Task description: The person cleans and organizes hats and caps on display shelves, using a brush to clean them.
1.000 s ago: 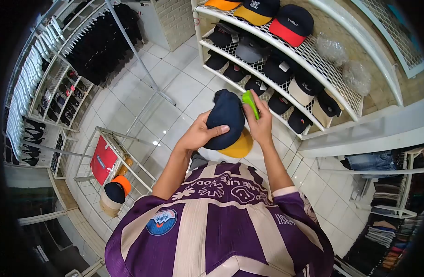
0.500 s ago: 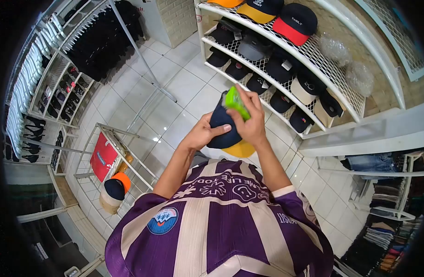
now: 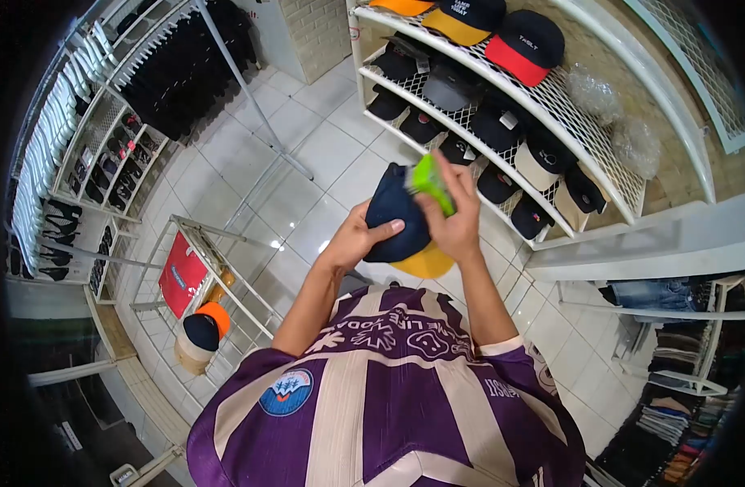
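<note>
A navy cap with a yellow brim is held up in front of my chest, brim toward me. My left hand grips the crown's left side, thumb lying across the fabric and the other fingers hidden behind it. On the right, my right hand is closed around a bright green brush, whose pale bristle side faces the cap at the crown's upper right edge. The brush is slightly blurred.
Ahead, a white mesh shelf carries rows of caps and clear plastic wraps. At left, a low white rack holds a red package and stacked caps. Black clothes hang farther back.
My right hand and the green brush have shifted slightly right, away from the crown, uncovering more of it. My left hand keeps its hold on the cap.
</note>
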`<state>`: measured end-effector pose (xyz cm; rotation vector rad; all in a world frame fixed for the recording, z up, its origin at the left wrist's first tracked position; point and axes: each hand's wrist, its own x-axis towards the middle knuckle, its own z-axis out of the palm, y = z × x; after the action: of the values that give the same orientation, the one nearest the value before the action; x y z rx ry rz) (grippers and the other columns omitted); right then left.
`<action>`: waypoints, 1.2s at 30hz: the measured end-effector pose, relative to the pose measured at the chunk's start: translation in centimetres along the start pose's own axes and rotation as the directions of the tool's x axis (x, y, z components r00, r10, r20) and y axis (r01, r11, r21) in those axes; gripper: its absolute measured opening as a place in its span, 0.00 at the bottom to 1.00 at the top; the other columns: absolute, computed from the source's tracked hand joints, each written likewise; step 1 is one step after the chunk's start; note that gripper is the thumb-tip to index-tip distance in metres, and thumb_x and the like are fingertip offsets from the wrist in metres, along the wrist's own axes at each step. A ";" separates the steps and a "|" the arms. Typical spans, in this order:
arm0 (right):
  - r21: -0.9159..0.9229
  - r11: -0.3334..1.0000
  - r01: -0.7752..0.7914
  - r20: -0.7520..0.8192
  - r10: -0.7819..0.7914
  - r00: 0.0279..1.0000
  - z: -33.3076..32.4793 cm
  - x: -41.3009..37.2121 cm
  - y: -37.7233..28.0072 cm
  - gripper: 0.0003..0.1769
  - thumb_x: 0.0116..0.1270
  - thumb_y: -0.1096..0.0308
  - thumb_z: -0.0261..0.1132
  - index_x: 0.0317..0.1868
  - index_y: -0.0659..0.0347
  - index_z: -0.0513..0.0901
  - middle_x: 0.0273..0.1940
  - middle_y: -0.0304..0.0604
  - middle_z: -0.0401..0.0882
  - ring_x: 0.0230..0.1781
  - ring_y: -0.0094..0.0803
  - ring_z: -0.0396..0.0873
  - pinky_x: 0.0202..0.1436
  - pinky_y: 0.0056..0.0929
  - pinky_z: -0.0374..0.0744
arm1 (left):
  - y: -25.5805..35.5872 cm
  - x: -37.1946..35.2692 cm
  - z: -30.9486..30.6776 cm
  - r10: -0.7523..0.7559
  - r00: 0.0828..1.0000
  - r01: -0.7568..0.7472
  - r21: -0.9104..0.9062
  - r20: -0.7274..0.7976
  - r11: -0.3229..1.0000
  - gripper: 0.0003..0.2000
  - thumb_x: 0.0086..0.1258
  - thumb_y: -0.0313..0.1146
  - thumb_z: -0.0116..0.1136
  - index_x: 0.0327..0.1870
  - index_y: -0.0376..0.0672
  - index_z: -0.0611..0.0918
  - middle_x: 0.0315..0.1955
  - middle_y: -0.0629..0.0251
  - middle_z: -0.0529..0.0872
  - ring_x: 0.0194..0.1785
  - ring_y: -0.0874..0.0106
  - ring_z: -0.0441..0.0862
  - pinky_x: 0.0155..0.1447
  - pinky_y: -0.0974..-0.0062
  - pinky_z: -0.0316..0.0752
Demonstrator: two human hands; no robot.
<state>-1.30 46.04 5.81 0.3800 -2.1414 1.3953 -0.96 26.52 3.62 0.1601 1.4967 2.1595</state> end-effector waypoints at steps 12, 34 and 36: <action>0.433 0.693 -0.577 0.172 0.565 0.807 -2.4 -4.9 7.3 0.24 0.74 0.65 0.70 0.65 0.68 0.81 0.58 0.44 0.84 0.56 0.30 0.81 0.62 0.26 0.76 | 0.0 0.0 -1.9 0.155 0.987 -0.157 -0.062 -0.035 0.986 0.22 0.68 0.25 0.71 0.62 0.33 0.79 0.52 0.61 0.89 0.52 0.74 0.86 0.61 0.73 0.81; -0.191 0.942 0.277 0.254 -0.225 0.941 0.2 -0.3 -0.5 0.38 0.54 0.64 0.81 0.68 0.58 0.82 0.46 0.48 0.79 0.46 0.46 0.78 0.51 0.39 0.78 | -1.1 1.0 -1.0 0.198 0.971 -0.230 0.313 0.131 0.922 0.22 0.69 0.27 0.71 0.62 0.38 0.79 0.47 0.71 0.87 0.48 0.80 0.82 0.57 0.77 0.78; -0.150 0.988 0.039 0.122 -0.021 0.992 1.3 0.2 1.7 0.35 0.57 0.63 0.80 0.67 0.59 0.83 0.45 0.48 0.79 0.45 0.46 0.78 0.51 0.40 0.78 | -0.9 0.8 -0.7 0.043 0.991 -0.058 0.116 0.125 0.992 0.21 0.69 0.27 0.70 0.62 0.38 0.79 0.45 0.71 0.87 0.47 0.81 0.81 0.55 0.77 0.78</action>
<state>-2.71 45.57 4.21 0.4453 -2.3123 1.2099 -1.59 26.56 2.37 0.3690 1.5658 2.0592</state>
